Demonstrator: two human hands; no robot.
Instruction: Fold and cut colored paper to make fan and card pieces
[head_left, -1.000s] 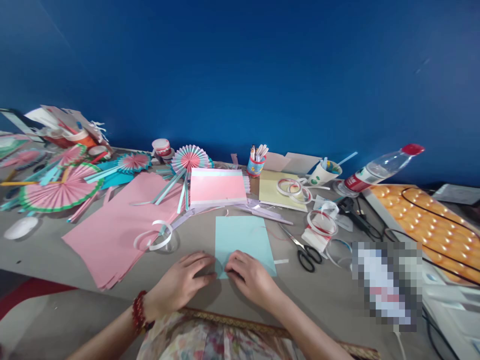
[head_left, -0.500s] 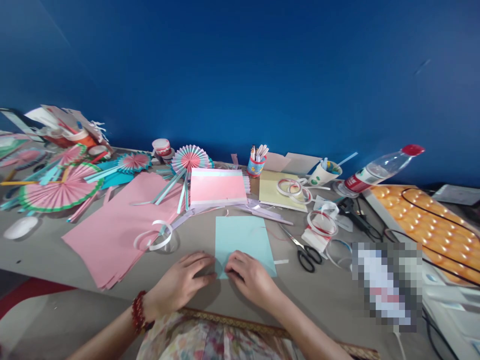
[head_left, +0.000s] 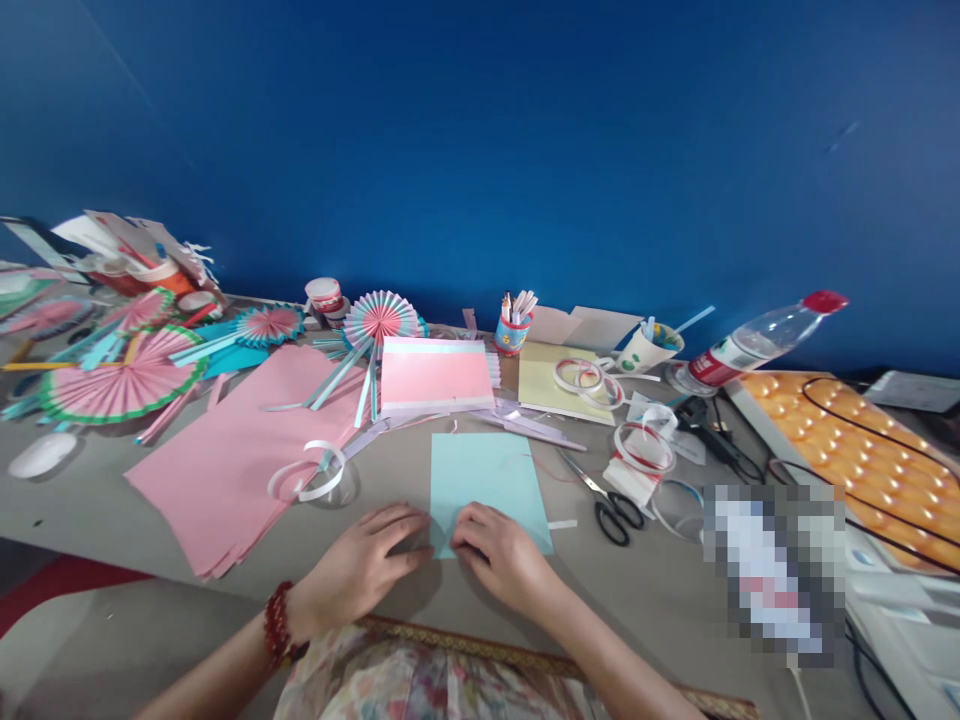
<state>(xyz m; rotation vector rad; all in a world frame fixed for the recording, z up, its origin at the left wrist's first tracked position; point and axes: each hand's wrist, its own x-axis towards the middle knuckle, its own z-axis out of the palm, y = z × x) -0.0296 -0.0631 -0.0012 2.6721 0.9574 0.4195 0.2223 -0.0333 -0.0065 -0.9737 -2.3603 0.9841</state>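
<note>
no writing is clear enough to read.

Open tabletop (head_left: pixel 390 465): a bare patch between the stack of pink sheets (head_left: pixel 247 450) and the light-blue sheet (head_left: pixel 487 480), with a curled white strip (head_left: pixel 324 472) at its left side. Front right: a wider bare area between the scissors (head_left: pixel 611 510) and the right forearm (head_left: pixel 600 650), bounded on the outer side by a pixelated object (head_left: pixel 772 580). Between the light-blue sheet and the scissors: a narrow lane, partly crossed by 1 flat white strip (head_left: pixel 562 524). Far side: low purple strips (head_left: pixel 525 420) and a pink panel (head_left: pixel 436 375), with a pencil cup (head_left: pixel 513 332) behind. Right rear: tape rings (head_left: pixel 645 446), a paper cup (head_left: pixel 646 347) and 1 tall bottle (head_left: pixel 750 345). Rear limit: blue wall (head_left: pixel 480 150).
</note>
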